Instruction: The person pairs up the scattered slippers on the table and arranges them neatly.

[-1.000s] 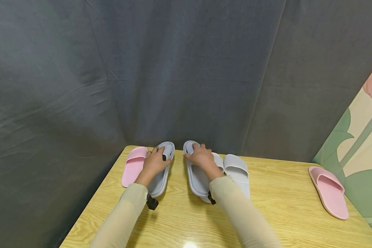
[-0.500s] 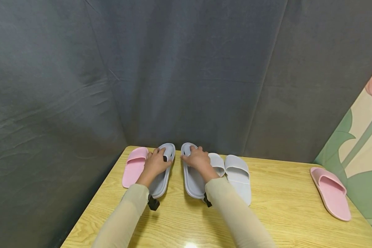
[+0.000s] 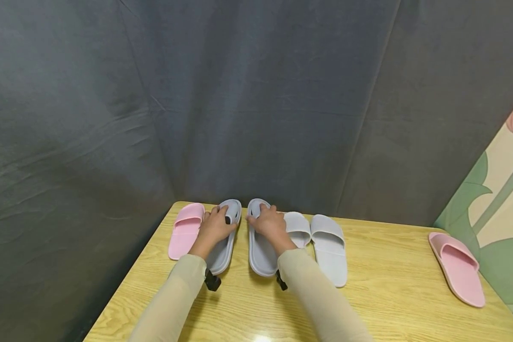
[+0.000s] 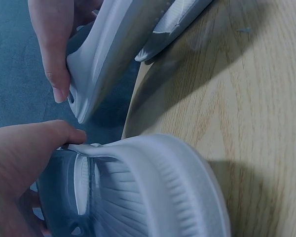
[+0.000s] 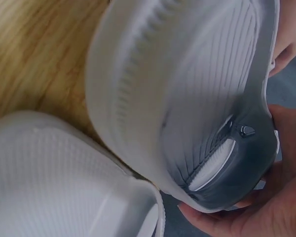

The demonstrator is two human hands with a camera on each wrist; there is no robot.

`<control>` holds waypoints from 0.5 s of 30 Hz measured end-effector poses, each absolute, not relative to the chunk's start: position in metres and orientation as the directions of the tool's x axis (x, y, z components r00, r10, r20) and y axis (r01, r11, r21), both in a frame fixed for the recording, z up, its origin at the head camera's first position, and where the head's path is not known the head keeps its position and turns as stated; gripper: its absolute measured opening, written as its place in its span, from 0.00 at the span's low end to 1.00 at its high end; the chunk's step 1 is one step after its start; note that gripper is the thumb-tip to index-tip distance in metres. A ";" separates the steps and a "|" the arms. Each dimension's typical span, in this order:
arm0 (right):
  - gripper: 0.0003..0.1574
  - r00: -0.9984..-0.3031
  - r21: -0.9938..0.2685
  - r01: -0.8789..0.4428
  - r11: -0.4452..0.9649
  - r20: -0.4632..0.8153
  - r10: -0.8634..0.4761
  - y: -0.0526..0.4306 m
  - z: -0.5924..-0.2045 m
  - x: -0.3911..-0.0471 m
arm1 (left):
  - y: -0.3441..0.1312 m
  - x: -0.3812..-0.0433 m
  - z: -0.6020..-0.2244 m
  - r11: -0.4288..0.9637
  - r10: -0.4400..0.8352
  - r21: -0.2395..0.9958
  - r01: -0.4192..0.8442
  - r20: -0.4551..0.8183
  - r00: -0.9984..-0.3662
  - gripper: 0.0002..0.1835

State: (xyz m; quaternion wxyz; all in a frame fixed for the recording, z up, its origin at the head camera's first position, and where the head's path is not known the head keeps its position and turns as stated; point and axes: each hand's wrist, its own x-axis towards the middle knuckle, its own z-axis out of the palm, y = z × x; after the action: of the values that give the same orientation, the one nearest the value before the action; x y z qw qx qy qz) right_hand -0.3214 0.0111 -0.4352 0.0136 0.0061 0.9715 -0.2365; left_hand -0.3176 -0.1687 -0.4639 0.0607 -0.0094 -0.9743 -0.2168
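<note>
My left hand [image 3: 215, 225] grips the strap of a grey slipper [image 3: 220, 256], with the toe facing the dark curtain. In the left wrist view its thumb lies along the strap edge of that slipper [image 4: 163, 168]. A matching grey slipper [image 3: 262, 259] is held by my right hand [image 3: 268, 224] at the strap, a narrow gap from the first. The right wrist view has the fingers of the right hand [image 5: 271, 202] around that slipper's strap [image 5: 254, 148]. A pale white slipper [image 3: 297, 223] sits just right of my right hand, partly hidden by the forearm.
A second white slipper [image 3: 331, 261] stands beside the first on the wooden table [image 3: 389, 266]. One pink slipper [image 3: 185, 236] lies left of my left hand, another pink slipper [image 3: 460, 273] at the far right edge. The dark curtain [image 3: 256, 104] hangs behind the table.
My right hand has moved left with its grey slipper, closer to the left one, and more of the white slippers shows. The left hand has stayed about where it was.
</note>
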 end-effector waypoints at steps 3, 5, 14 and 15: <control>0.46 -1.000 -0.459 0.020 0.888 -0.027 0.009 0.009 -0.440 -0.322 | -0.168 -0.318 -0.466 0.904 -0.014 0.426 0.038 0.117 -0.993 0.40; 0.46 -1.000 -0.456 0.020 0.890 -0.017 0.013 0.007 -0.444 -0.322 | -0.168 -0.318 -0.467 0.904 -0.019 0.427 0.033 0.116 -0.993 0.40; 0.46 -0.999 -0.445 0.025 0.895 0.021 0.038 0.002 -0.455 -0.325 | -0.168 -0.320 -0.472 0.905 -0.018 0.425 0.031 0.111 -0.994 0.40; 0.46 -0.999 -0.443 0.027 0.896 0.020 0.039 0.001 -0.455 -0.325 | -0.167 -0.320 -0.472 0.905 -0.017 0.425 0.032 0.111 -0.994 0.40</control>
State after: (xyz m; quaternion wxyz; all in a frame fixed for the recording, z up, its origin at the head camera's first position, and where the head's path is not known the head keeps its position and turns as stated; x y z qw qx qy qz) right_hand -0.3254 0.0014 -0.4553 -0.0141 0.0169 0.9736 -0.2272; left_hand -0.3203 -0.1674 -0.4725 0.0562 -0.0036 -0.9743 -0.2181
